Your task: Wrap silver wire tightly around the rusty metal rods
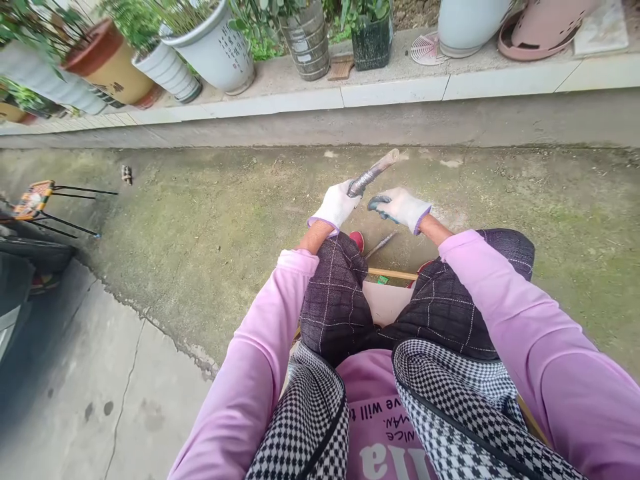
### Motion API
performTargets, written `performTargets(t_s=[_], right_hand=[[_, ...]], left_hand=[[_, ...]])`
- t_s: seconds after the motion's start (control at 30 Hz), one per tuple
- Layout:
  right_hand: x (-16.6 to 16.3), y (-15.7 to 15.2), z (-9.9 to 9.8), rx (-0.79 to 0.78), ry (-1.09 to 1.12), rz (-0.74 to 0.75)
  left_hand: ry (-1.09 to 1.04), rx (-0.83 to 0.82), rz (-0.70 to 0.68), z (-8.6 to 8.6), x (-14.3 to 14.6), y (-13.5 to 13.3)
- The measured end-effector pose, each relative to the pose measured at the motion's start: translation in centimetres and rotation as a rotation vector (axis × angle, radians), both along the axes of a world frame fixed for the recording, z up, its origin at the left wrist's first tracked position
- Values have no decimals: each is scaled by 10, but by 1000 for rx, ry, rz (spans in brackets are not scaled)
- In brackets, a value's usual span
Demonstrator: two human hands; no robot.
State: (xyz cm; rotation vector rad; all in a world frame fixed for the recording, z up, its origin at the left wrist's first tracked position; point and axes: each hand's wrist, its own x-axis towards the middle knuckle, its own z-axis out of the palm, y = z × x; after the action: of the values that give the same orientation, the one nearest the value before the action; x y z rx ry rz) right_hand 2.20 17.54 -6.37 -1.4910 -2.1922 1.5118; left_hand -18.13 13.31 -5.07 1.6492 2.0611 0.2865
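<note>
My left hand (340,203), in a white glove with a purple cuff, is closed around a wire-wrapped stick (373,175). Silvery coils cover its middle, and its pale, bare end points up and to the right. Just right of it hovers my right hand (400,205), gloved alike with dark-coated fingers. Those fingers are loosely bent and apart, with nothing visible in them, and do not touch the stick. On the ground between my feet lies another thin stick (381,245), partly greyish.
Potted plants, among them a white pot (220,50), line a tiled ledge (300,101) ahead. A small woven chair (37,200) is at the left. Below my knees are a wooden bar (393,274) and a green scrap (383,280).
</note>
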Motion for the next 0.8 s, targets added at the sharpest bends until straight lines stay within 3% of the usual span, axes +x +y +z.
performTargets(t_s=[0.1,0.2,0.33,0.5,0.7,0.8], right_hand=[[-7,-12,7,79,-48,121],[-4,-17,11,163,-85,250],[11,-10,13,269,-157,364],[28,19,10,309,-252,302],[30,40,2,218,-175,189],[23,34,-3,173,-91,148]], left_hand=[[54,-69,9,-4,0,6],[240,-138,-34,-3,-1,9],[429,-236,-196,-6,4,8],[410,-300,-421,-18,23,1],[355,-207,-437,-12,21,-7],[257,-111,-341,-5,14,-9]])
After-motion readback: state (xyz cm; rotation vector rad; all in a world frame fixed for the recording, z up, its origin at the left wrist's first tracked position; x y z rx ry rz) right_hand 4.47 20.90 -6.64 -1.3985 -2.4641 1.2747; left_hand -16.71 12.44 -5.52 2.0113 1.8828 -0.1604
